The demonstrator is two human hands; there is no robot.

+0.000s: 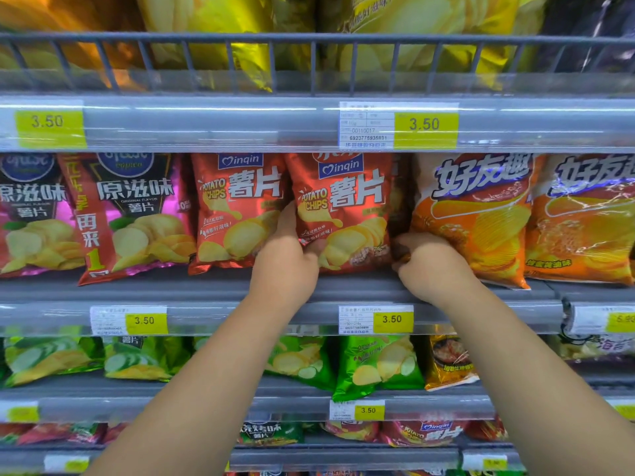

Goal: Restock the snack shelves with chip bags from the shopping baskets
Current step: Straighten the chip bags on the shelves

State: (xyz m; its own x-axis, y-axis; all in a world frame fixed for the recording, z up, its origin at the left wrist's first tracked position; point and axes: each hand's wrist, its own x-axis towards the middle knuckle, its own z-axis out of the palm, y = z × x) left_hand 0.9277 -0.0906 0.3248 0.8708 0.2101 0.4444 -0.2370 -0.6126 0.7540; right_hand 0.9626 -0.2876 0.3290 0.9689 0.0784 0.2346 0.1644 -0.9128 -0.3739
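Observation:
A red Qinqin potato chip bag (347, 207) stands upright on the middle shelf (213, 286), held from both sides. My left hand (287, 255) grips its lower left edge, thumb on the front. At the bag's lower right corner, my right hand (429, 262) has its fingers curled in between this bag and the orange bag (477, 218). A second red Qinqin bag (233, 211) stands just to the left, touching it. No shopping basket is in view.
Pink and black chip bags (137, 214) fill the shelf's left part, more orange bags (584, 221) the right. Yellow bags sit behind a wire rail (309, 39) above. Green bags (378, 365) and more red ones lie on the lower shelves. Price tags line the shelf edges.

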